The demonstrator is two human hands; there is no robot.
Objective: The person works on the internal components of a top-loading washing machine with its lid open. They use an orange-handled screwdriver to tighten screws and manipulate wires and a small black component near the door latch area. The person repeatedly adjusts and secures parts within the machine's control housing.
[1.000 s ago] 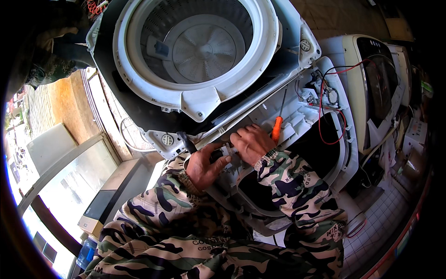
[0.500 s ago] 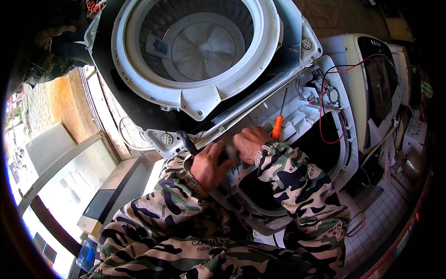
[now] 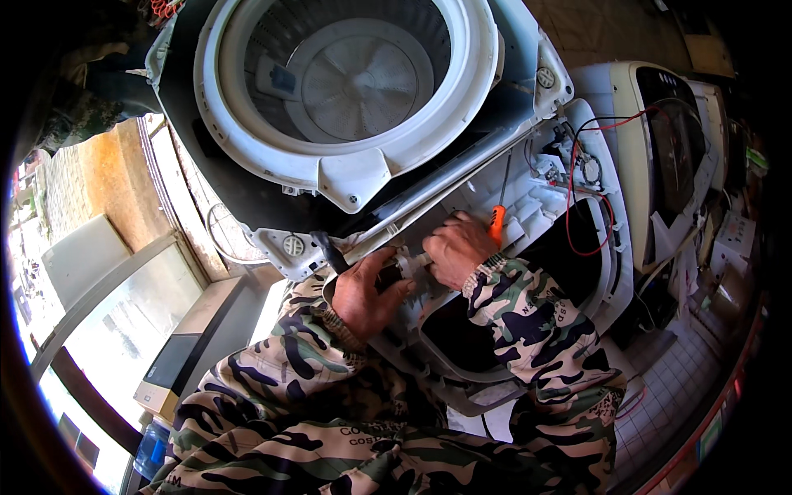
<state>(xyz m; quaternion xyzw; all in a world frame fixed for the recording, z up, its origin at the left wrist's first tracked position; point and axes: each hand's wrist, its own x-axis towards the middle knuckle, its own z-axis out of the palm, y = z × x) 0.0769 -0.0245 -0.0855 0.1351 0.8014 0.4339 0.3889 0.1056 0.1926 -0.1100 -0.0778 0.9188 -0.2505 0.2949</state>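
Both hands meet at the underside of the white plastic top panel of the opened washing machine [image 3: 528, 206], tipped up just beyond the knuckles. The left hand [image 3: 363, 293] curls around a small dark-and-white fitting [image 3: 402, 266], thumb and fingers closed on it; the right hand [image 3: 458, 247] presses down just beside it, fingers bent over the same part, with the orange-handled screwdriver [image 3: 497, 224] tucked against its far edge, shaft pointing away. Whether the right fingers pinch the tool or only rest by it cannot be told.

Risks from here: the screwdriver looks loosely lodged and could slip off into the dark opening below the wrists. The red and black wires [image 3: 577, 177] loop close beyond the right hand; a tug could snag them. The white round drum rim [image 3: 346, 165] hangs over the left hand, so a jolt could pinch knuckles.
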